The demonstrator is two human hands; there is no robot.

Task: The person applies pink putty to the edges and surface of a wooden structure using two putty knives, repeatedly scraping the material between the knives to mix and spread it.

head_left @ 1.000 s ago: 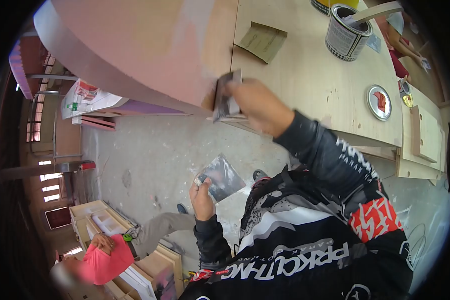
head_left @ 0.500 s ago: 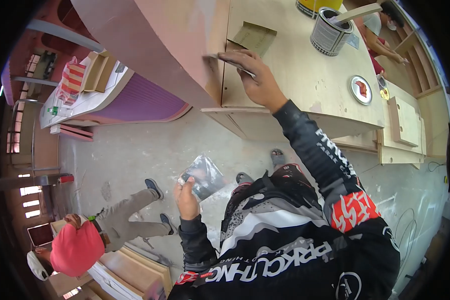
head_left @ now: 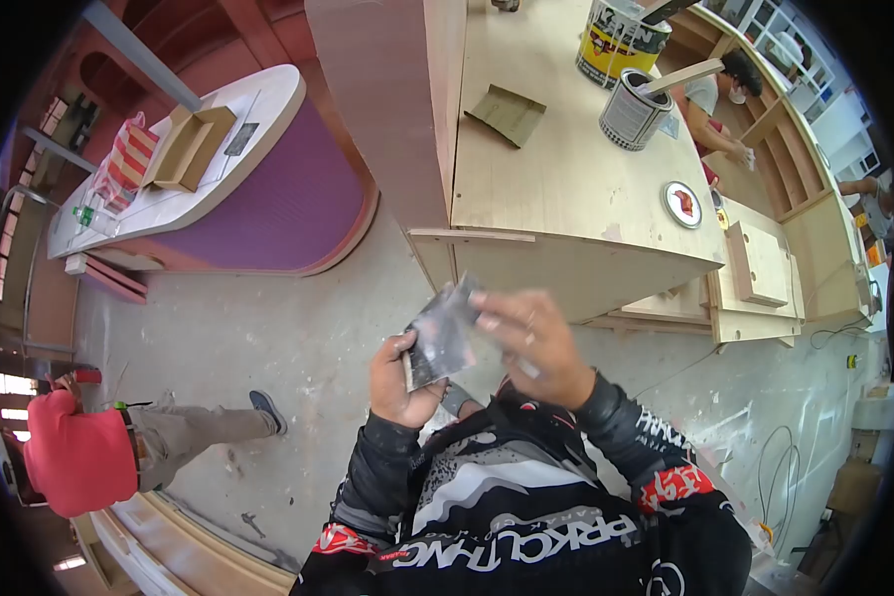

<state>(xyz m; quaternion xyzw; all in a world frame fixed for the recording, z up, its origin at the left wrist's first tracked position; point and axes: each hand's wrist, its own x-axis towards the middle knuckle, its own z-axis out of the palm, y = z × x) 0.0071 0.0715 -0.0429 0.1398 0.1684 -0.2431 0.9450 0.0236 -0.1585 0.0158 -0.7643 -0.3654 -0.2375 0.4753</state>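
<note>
My left hand [head_left: 399, 382] is closed on the edge of a thin, dark, shiny sheet [head_left: 437, 343] smeared with whitish paste, held in front of my waist. My right hand [head_left: 541, 343], blurred by motion, grips a flat scraper [head_left: 528, 371]; only a pale end shows below the fingers. Its blade seems to meet the upper right part of the sheet, though blur hides the exact contact. Beyond both hands stands a plywood cabinet [head_left: 566, 189], joined to a pinkish painted panel [head_left: 382, 109].
On the cabinet top are a folded sandpaper sheet [head_left: 507, 115], a grey paint can [head_left: 634, 111] with a stick, a yellow can [head_left: 621, 45] and a smeared lid [head_left: 681, 204]. A purple curved counter [head_left: 268, 189] stands left. One person [head_left: 79, 447] is at lower left, another [head_left: 705, 114] at upper right.
My right hand has left the pink panel and come down with the scraper to the sheet. My left hand has tilted the sheet up. The view has shifted; the person in red appears further left.
</note>
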